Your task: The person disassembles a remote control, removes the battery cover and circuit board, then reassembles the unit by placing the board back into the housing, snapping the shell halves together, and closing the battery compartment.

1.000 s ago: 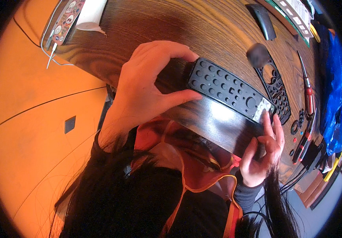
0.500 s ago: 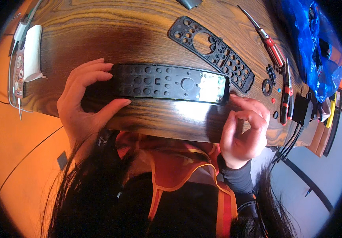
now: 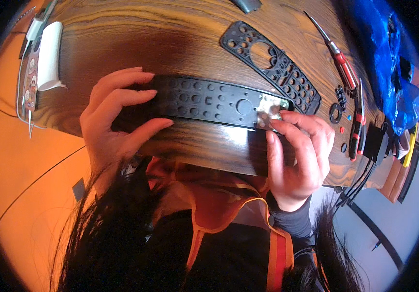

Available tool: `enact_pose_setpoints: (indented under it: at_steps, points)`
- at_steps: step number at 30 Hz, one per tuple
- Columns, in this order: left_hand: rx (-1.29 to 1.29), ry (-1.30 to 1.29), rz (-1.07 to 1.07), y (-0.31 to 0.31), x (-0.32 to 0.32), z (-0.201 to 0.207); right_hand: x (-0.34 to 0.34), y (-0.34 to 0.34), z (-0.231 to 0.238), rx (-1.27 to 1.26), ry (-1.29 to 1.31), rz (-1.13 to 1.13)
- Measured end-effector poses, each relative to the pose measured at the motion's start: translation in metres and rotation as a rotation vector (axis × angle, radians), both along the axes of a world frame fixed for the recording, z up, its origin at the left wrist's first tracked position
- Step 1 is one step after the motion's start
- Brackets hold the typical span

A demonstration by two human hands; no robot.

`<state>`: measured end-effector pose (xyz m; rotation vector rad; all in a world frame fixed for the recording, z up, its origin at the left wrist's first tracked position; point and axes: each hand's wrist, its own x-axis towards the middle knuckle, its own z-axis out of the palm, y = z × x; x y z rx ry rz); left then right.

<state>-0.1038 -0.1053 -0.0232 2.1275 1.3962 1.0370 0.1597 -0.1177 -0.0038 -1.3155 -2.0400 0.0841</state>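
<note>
An opened remote control [image 3: 226,104] lies lengthwise across the table, its dark rubber button pad facing up and a shiny bare patch at its right end. My left hand [image 3: 117,117] is curved around the left end, thumb along the near edge and fingers at the far edge. My right hand [image 3: 301,155] has its fingertips on the right end, with the thumb close under the near edge; they cover part of the shiny patch. Just beyond lies a black perforated cover plate [image 3: 273,65], set at a slant.
At the right are a red-handled screwdriver [image 3: 343,68], red-and-black pliers [image 3: 358,127], a black ring [image 3: 335,113] and several small loose buttons. A blue plastic bag [image 3: 384,53] sits at the far right. A white roll [image 3: 50,53] and a power strip [image 3: 31,82] line the left edge.
My right hand has moved from beside the remote's right corner onto its right end, fingertips now over the shiny patch. The whole view has shifted slightly; my left hand keeps its place at the left end.
</note>
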Motion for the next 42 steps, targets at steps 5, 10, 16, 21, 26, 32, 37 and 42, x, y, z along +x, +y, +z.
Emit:
enact_pose_setpoints:
  at_steps: [5, 10, 16, 21, 26, 32, 37, 42]
  points:
    - [0.046, 0.01, 0.046, 0.002, 0.004, 0.0, -0.014, 0.013, 0.002, -0.095, -0.02, -0.001]
    - [0.021, -0.012, 0.046, 0.001, 0.004, 0.0, -0.017, 0.018, 0.006, -0.206, -0.032, -0.019]
    - [-0.022, -0.138, 0.095, -0.001, 0.006, -0.003, -0.019, 0.02, 0.007, -0.199, -0.044, -0.004]
    - [-0.031, -0.152, 0.105, -0.002, 0.007, -0.005, -0.017, 0.021, 0.009, -0.191, -0.063, 0.026]
    - [-0.008, -0.11, 0.106, -0.002, 0.007, -0.003, -0.019, 0.022, 0.009, -0.177, -0.08, 0.05]
    - [-0.004, 0.085, 0.007, 0.002, 0.0, 0.006, 0.002, 0.026, 0.019, -0.13, -0.009, -0.089]
    - [-0.032, 0.079, 0.009, 0.001, 0.001, 0.007, 0.034, 0.039, 0.022, -0.246, -0.202, -0.237]
    - [-0.048, 0.004, 0.017, -0.002, -0.001, 0.001, 0.042, 0.042, 0.014, -0.329, -0.108, -0.217]
